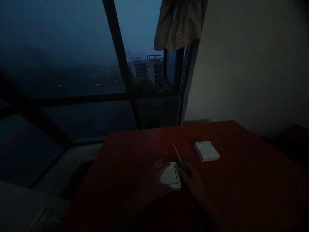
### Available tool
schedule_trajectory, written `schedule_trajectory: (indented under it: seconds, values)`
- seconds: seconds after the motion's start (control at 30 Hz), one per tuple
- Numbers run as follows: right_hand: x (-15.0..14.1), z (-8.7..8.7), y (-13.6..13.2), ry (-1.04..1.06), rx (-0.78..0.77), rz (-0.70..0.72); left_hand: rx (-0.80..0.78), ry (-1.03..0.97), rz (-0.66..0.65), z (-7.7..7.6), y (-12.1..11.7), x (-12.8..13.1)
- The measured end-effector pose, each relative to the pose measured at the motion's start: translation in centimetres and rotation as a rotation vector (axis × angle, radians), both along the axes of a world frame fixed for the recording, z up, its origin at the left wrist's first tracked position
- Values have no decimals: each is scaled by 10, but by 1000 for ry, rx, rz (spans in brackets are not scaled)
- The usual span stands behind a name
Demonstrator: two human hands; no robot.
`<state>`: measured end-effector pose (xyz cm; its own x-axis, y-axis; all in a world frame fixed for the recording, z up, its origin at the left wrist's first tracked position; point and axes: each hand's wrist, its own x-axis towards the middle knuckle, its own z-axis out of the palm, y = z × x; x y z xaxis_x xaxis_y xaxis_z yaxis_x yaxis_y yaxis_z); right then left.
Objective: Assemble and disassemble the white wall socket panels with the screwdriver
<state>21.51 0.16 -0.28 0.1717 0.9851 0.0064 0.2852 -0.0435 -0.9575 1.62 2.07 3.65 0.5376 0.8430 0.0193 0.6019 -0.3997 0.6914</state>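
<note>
We've got the white switch panel [171, 176] in our L hand [152, 183], btwn thumb & fingers, its face turned up twd us and its R side sticking out past the grip, over the near-middle part of the red-brown table [135, 145]. Can't tell if its underside touches the tabletop; too dark there. Our R hand [194, 183] is just beside the panel's R edge, w/ the green-handled screwdriver [184, 168]; the thin metal shaft points away from us & a bit L, its tip out beyond the panel's far edge, so not on the panel face. A white socket unit [207, 151] lies flat on the table, farther out & to the R of our R hand, apart from it, slots facing up. As for grip: L hand is partly curled, fingers over the panel's far L corner, thumb along its near edge, pinching it. R hand is closed round the screwdriver handle; can't tell if its fingertips also touch the panel. Past the table we see the dark-framed window [79, 48], bldgs [147, 69] outside, a hanging cloth [179, 25] up top, & a pale wall [241, 64] on the R.
</note>
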Motion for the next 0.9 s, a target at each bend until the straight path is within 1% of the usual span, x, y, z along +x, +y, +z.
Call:
schedule_trajectory:
  seconds: [0.13,0.33,0.4,0.53,0.63,0.77,0.9]
  values:
    - [-1,-1,0,-27,14,10,-48,-13,-24,1,1,-1]
    - [-2,-7,1,-83,8,10,-56,-36,-25,-3,2,-2]
    - [-2,-8,0,-83,17,15,-66,-39,-19,-6,2,-3]
    - [-3,-8,-1,-71,61,41,-85,-33,40,-17,1,-6]
    - [-3,-7,-1,-76,63,39,-119,-46,60,-23,1,-10]
    - [-3,-5,-1,-77,51,28,-177,-91,131,-21,1,-18]
    - [-4,-5,-1,-65,41,41,-205,-121,110,-17,1,-25]
